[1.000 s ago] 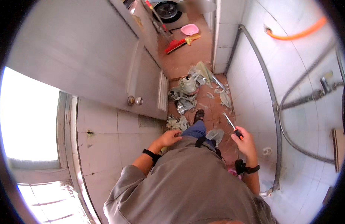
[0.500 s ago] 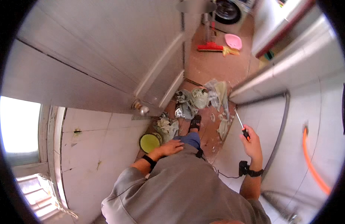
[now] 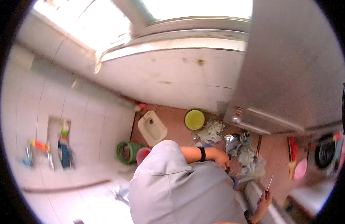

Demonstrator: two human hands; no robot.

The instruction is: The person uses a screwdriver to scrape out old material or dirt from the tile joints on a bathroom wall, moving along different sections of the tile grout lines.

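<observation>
Screwdriver (image 3: 267, 192): a thin, straight metal shaft on a dark handle, held near the lower right, its tip slanting up and away from the body.
Right hand (image 3: 264, 204): the fingers were closed around the handle in a narrow grip.
Left hand (image 3: 220, 158): it hung at the front of the grey cloth shirt (image 3: 187, 190), fingers bent downward; whether they held anything, I could not tell.
Wristband (image 3: 202, 154): a black strap circled the left wrist.
Plastic bags (image 3: 251, 156): thin, crumpled and translucent, they lay heaped beyond the left hand, beside shiny, creased silver sheeting.
Floor (image 3: 180, 115): reddish-brown tiles.
Yellow-green tub (image 3: 194, 119): round and dark-rimmed, it stood near the white wall.
Squat toilet (image 3: 152, 127): a pale, elongated pan with angular ends.
Buckets: a round green one (image 3: 122, 155) sat just beside a pink one (image 3: 143, 155).
Door (image 3: 288, 67): a flat, greyish panel bearing a rounded, shiny knob (image 3: 236, 119).
Pink basin (image 3: 301, 168): shallow, smooth-edged, well apart at the right.
</observation>
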